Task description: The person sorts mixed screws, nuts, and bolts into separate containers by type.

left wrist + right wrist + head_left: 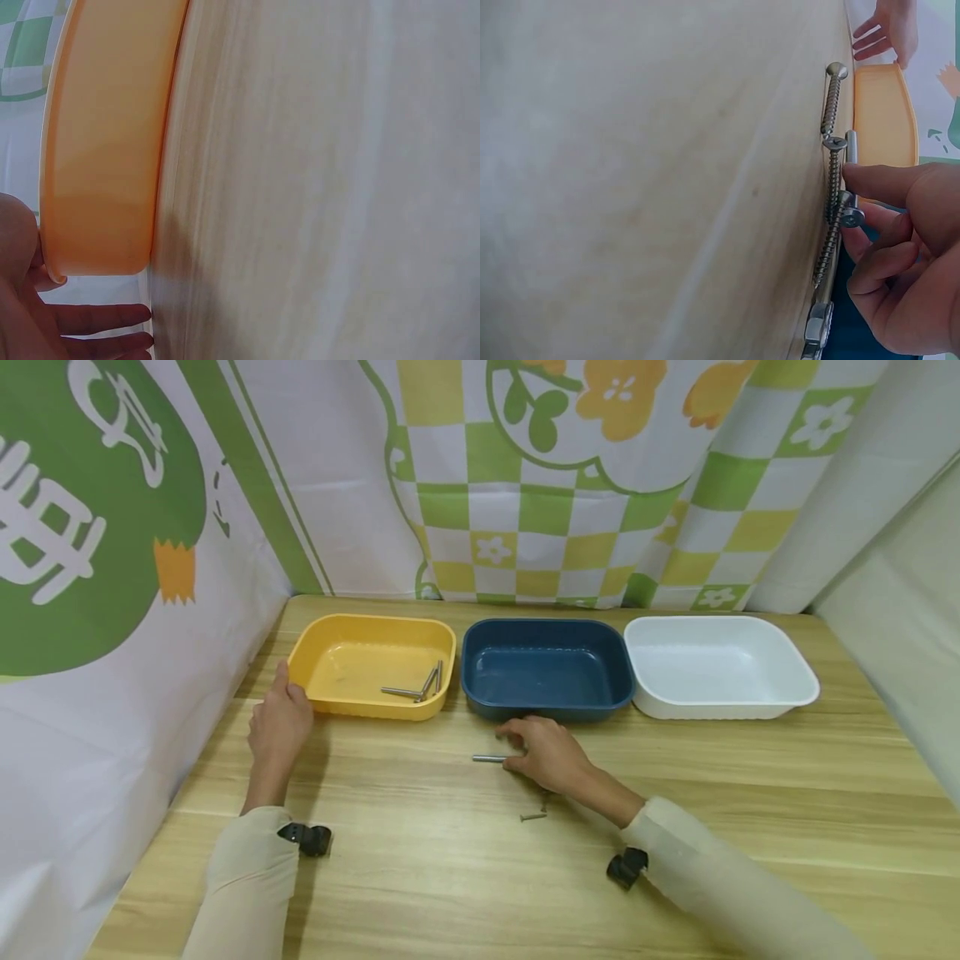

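My left hand is at the left end of the yellow tray. In the left wrist view its thumb and a finger pinch the tray's rim, while the other fingers stretch out beside it. In front of the blue tray, my right hand reaches over a silver bolt lying on the table. Its thumb is at the bolt's shaft, and the other fingers are bent and stand apart from the thumb. Metal screws lie close by; the hand partly hides them in the head view.
Several silver bolts lie in the yellow tray's right end. A white tray stands right of the blue one. A small screw lies on the wooden table. Behind hangs a checked cloth.
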`<control>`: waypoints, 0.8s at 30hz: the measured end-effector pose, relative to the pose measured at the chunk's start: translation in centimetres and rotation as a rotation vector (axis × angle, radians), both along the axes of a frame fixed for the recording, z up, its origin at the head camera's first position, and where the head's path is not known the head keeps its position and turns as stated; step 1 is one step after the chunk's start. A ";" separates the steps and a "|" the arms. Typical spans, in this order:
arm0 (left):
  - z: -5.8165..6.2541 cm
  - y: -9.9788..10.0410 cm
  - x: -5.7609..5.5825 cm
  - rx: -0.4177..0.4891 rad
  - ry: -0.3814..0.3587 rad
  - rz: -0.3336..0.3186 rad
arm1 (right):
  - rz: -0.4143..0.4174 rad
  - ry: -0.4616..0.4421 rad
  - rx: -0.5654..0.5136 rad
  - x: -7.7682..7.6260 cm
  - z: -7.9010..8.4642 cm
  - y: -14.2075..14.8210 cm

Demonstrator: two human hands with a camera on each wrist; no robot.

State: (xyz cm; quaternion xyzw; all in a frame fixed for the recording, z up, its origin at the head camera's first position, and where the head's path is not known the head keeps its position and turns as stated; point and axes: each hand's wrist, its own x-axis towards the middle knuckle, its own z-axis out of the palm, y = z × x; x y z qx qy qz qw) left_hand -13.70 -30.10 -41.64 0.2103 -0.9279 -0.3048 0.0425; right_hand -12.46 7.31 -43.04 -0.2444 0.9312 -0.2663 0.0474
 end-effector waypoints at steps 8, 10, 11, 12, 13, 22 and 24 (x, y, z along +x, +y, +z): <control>-0.1 -0.1 -0.1 0.002 -0.006 -0.003 | 0.014 -0.023 -0.031 -0.3 -0.3 0.1; -0.2 -0.1 -0.1 0.002 -0.005 -0.003 | 0.013 -0.044 -0.048 -0.4 -0.3 0.1; -0.2 -0.1 -0.1 0.002 -0.005 -0.004 | 0.013 -0.054 -0.055 -0.4 -0.3 0.2; -0.2 -0.1 -0.1 0.003 -0.006 -0.003 | 0.016 -0.066 -0.060 -0.4 -0.3 0.2; -0.2 -0.2 -0.1 0.002 -0.008 -0.003 | 0.017 -0.080 -0.066 -0.5 -0.2 0.2; -0.1 0.0 0.0 0.002 -0.001 -0.004 | 0.102 -0.170 -0.095 -0.7 -0.1 0.0; -0.2 -0.1 -0.1 -0.001 0.000 -0.007 | 0.115 -0.176 -0.099 -0.6 -0.1 -0.1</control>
